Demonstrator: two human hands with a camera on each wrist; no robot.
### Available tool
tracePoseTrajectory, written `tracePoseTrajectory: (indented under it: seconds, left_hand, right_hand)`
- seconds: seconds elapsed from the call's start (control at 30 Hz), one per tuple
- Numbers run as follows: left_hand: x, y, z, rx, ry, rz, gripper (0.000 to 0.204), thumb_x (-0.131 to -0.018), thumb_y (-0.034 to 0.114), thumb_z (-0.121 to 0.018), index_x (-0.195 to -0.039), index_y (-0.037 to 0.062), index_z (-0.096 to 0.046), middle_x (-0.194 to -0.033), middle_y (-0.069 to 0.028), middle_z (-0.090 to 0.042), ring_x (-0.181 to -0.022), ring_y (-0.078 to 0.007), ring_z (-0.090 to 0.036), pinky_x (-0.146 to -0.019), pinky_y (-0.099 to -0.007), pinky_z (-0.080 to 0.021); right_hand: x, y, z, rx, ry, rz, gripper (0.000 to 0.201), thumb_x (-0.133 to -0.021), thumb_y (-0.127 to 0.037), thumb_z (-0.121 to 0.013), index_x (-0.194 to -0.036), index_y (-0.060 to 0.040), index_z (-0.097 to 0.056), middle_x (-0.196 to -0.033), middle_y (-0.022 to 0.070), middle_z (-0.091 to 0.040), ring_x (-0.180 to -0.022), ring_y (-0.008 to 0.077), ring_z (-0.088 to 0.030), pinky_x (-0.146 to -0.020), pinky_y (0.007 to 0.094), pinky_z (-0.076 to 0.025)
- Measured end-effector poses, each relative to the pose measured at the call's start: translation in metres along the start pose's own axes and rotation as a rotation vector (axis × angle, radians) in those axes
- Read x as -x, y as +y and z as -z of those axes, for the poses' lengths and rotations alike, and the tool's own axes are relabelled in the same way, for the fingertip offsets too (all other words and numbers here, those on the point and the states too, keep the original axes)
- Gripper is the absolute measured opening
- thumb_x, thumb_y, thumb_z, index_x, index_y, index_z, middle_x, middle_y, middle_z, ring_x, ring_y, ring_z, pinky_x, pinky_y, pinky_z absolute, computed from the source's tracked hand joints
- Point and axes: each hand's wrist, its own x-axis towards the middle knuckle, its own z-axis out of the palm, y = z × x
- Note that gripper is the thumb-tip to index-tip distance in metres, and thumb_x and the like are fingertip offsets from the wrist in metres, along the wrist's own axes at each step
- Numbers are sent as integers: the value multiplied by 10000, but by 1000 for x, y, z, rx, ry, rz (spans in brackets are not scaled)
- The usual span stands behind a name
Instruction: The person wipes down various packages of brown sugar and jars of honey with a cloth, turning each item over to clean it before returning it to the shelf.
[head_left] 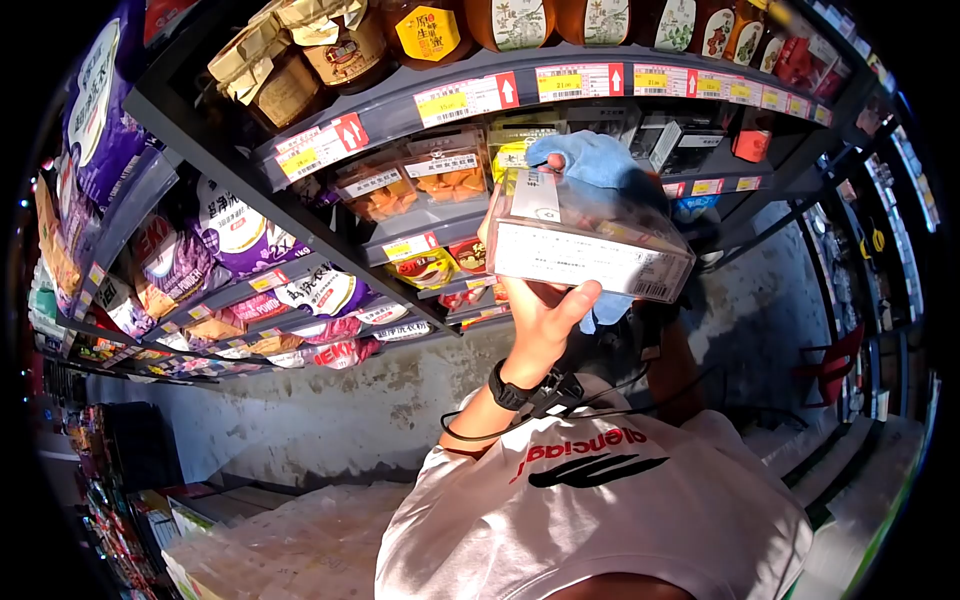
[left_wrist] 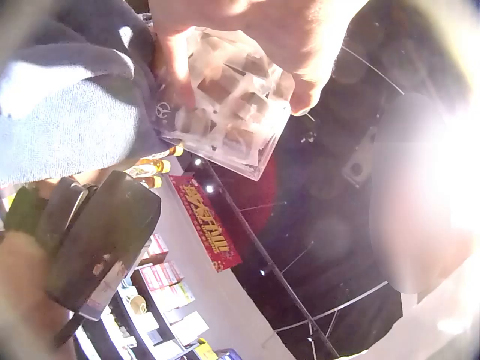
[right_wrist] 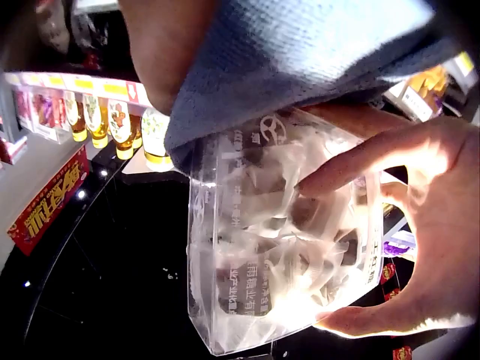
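Note:
My left hand (head_left: 545, 315) grips a clear plastic box (head_left: 590, 245) by one end, its thumb along the white label side. Small wrapped pieces fill the box, seen through its wall in the right wrist view, where the left hand (right_wrist: 439, 225) spreads its fingers across it. A blue cloth (head_left: 595, 160) lies against the far side of the box, and my right hand (head_left: 556, 160) holds it there, mostly hidden beneath it. In the left wrist view the cloth (left_wrist: 71, 112) drapes beside the box (left_wrist: 232, 112).
Ahead stands a store shelf (head_left: 400, 115) with honey jars (head_left: 430, 35) on top and boxed orange pieces (head_left: 450, 175) below. Bags of washing powder (head_left: 235, 225) fill the shelves at left. A red stool (head_left: 832, 365) stands on the floor at right.

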Motion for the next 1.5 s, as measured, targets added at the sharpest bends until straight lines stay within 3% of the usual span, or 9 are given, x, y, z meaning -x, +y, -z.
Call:
tracePoseTrajectory:
  seconds: [0.33, 0.43, 0.8, 0.93, 1.07, 1.23, 1.33, 1.43, 1.5]
  left_hand:
    - [-12, 5, 7, -216, -51, -45, 989, -789, 295, -744, -1515, 39, -122, -1417, -145, -358, -1303, -242, -364, -1096, -402, -290]
    - [-15, 4, 10, -186, -17, -8, 1006, -733, 275, -805, -1482, 13, -185, -1332, -136, -376, -1120, -236, -539, -944, -381, -456]
    - [-16, -21, 30, -424, -94, -31, 979, -763, 370, -777, -1471, -9, -217, -1380, -145, -363, -1251, -251, -426, -1049, -396, -355]
    - [-21, -11, 23, -167, -68, -9, 960, -777, 362, -762, -1470, -14, -213, -1369, -168, -419, -1248, -246, -433, -1076, -393, -322]
    - [-17, -26, 43, -234, -82, -23, 892, -815, 391, -699, -1460, -16, -235, -1365, -159, -425, -1252, -239, -431, -1072, -382, -324]
    - [-12, -24, 73, 20, -160, 212, 698, -807, 529, -570, -1246, -12, -521, -1141, -134, -627, -1035, -238, -607, -914, -363, -476]
    - [-17, -43, 99, 343, -365, 216, 693, -801, 437, -538, -1324, -10, -452, -1187, -114, -599, -1089, -208, -572, -943, -334, -435]
    - [-20, -31, 87, 45, -168, 197, 640, -805, 411, -542, -1249, -50, -525, -1126, -147, -642, -995, -256, -629, -893, -362, -495]
    - [-26, -79, 158, 3, -213, 226, 679, -888, 376, -487, -1408, -53, -403, -1331, -177, -546, -1182, -237, -553, -1016, -345, -418]
  right_hand:
    - [2, -3, 3, 5, -3, -39, 588, -960, -209, -592, -1463, -81, -316, -1346, 67, -465, -1182, 173, -509, -1016, 340, -433]
    - [3, -3, 3, -2, -3, -50, 592, -961, -214, -592, -1464, -74, -315, -1349, 68, -466, -1184, 173, -508, -1018, 340, -432]
    - [2, -1, 11, -67, -11, -103, 609, -962, -231, -593, -1469, -48, -309, -1361, 71, -469, -1194, 172, -505, -1026, 340, -426]
    - [-2, 5, 13, -169, -40, -132, 616, -963, -237, -593, -1471, -39, -306, -1365, 72, -470, -1197, 172, -504, -1029, 340, -423]
    - [-26, 24, 27, -533, -141, -196, 623, -964, -243, -593, -1472, -30, -304, -1370, 73, -471, -1201, 171, -503, -1031, 339, -421]
    - [-32, 37, 34, -1130, -346, -310, 630, -964, -249, -593, -1474, -20, -302, -1374, 74, -472, -1204, 171, -502, -1034, 339, -419]
    - [4, -34, -19, 56, -65, -192, 541, -966, -430, -521, -1316, -17, -511, -1169, 88, -613, -1060, 201, -591, -918, 353, -492]
    - [12, -28, -19, -237, 128, -365, 477, -970, -368, -517, -1294, -18, -536, -1185, 71, -611, -1050, 175, -596, -920, 333, -489]
    - [17, -5, 2, 46, 105, -152, 414, -966, -291, -524, -1279, -20, -553, -1179, 48, -615, -1030, 145, -597, -923, 310, -481]
